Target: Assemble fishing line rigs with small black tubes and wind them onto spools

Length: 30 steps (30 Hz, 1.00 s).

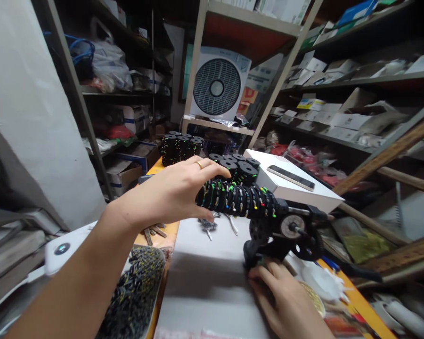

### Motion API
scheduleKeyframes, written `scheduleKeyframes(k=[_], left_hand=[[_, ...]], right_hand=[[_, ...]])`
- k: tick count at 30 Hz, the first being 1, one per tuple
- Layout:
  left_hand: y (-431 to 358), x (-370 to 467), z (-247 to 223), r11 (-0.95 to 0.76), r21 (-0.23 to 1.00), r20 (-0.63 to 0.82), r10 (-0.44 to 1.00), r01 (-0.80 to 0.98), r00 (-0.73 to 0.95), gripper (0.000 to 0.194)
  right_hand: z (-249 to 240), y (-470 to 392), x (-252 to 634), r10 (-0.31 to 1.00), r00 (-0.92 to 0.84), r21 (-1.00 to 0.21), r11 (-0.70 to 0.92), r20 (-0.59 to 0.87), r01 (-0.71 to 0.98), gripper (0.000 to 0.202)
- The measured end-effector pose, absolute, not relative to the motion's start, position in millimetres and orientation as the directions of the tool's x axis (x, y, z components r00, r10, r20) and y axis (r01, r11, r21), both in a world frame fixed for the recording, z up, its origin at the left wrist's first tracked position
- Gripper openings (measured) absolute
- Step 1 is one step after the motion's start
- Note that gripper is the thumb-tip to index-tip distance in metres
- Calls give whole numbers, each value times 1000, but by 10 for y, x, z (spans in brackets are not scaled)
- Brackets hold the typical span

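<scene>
A black hand-cranked machine (293, 226) stands on the table, with a black roll (240, 200) reaching left from it. Small pieces with green, yellow, red and white tips circle the roll in rows. My left hand (176, 188) wraps round the roll's left end, thumb below and fingers above; a ring shows on one finger. Beside the machine's base rests my right hand (282, 296), its fingers bent against the foot; whether they hold anything is hidden. A tray (162, 268) of small black and yellow pieces lies at the lower left.
Finished-looking black rolls (180, 148) stand at the back, more (238, 167) beside a white box (286, 181) bearing a phone (290, 177). A fan (217, 87) sits on a shelf. A round dish (313, 299) lies at the right. Wooden poles (385, 150) and shelving flank the table.
</scene>
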<state>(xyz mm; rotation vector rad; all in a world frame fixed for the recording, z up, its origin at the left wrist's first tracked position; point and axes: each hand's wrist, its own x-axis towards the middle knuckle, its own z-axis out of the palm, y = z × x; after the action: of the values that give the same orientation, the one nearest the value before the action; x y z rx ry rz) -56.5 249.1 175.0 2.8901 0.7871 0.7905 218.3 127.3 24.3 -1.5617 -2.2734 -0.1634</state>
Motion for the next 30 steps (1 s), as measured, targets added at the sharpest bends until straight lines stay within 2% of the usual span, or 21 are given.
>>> scheduleKeyframes(k=[4,9,21,26,30], left_hand=[[2491,-654,1764,-817,250,420,575,519,702,64],[2499,-698,1772,-827,342,397,557,446,730,48],[2587,-689,1728,-876,347,455,470,336,756,42],[2558,-707,1767,-848,383,433,515,366,740,41],[2539,-717,1791,-839,398,429,528,372,733,40]], right_hand=[[155,1257,2217,881,-300,-117,363,365,924,12],[97,1238,2242,886,-259,-149,336,385,930,9],[82,1277,2188,850,-266,-197,388,455,900,13],[395,1216,2008,809,-322,-274,495,493,825,12],[941,1258,1794,690,-370,-270,633,622,726,15]])
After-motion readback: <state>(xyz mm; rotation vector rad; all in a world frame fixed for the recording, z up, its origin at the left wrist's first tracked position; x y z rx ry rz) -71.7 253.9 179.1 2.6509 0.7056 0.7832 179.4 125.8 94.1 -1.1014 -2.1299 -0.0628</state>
